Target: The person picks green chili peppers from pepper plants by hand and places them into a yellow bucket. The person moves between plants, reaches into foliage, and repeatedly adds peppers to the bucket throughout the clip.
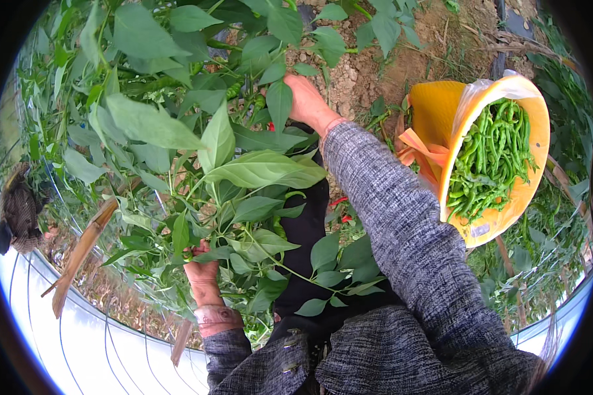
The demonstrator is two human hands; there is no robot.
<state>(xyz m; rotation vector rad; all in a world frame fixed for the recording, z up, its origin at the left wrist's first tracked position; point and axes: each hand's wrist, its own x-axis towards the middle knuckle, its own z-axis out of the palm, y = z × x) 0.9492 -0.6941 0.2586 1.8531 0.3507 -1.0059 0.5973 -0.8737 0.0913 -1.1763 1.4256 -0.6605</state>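
Observation:
Leafy green pepper plants [257, 173] fill the middle and left. My right hand [304, 101] reaches into the foliage near the top centre; leaves hide its fingertips, so what it touches cannot be told. A green chili pepper [233, 91] hangs just left of it. My left hand [201, 266] is lower left among leaves, fingers curled beside a small green pepper [187, 256]; whether it grips the pepper is not plain. At the right, a yellow bucket [536, 197] with a plastic liner holds many long green chili peppers [494, 153].
Wooden stakes [86, 247] slant at the left, near a person [22, 212] in a patterned garment at the far edge. Bare soil [356, 74] shows at the top centre. An orange strap [422, 148] hangs by the bucket. More plants [558, 222] stand behind it.

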